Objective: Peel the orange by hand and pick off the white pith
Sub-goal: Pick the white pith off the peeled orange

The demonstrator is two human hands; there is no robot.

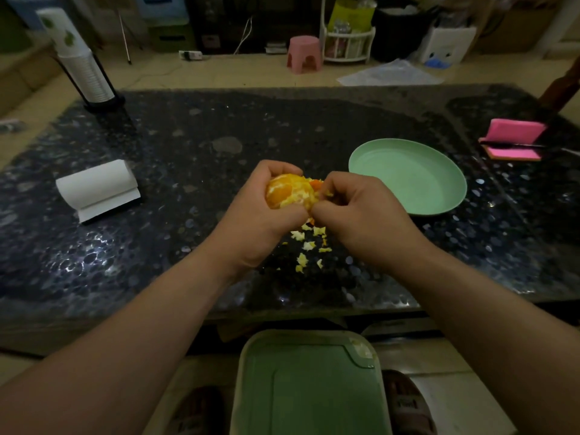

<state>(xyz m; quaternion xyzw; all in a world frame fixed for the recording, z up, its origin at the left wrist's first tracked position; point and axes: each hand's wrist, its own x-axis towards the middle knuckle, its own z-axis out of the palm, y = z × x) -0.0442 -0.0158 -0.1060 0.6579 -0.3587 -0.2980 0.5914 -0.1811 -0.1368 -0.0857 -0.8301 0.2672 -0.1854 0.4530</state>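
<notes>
Left grip (260,215) cups the orange (290,191), right grip (361,211) pinching its right side.

Bare table (194,171) between paper roll (97,186) and plate (408,175).

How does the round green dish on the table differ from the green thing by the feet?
The dish is round and on the table; the tray is rectangular and lower, near the floor. The dish is bare; the tray has pale bits in one corner. Both are green.
</notes>
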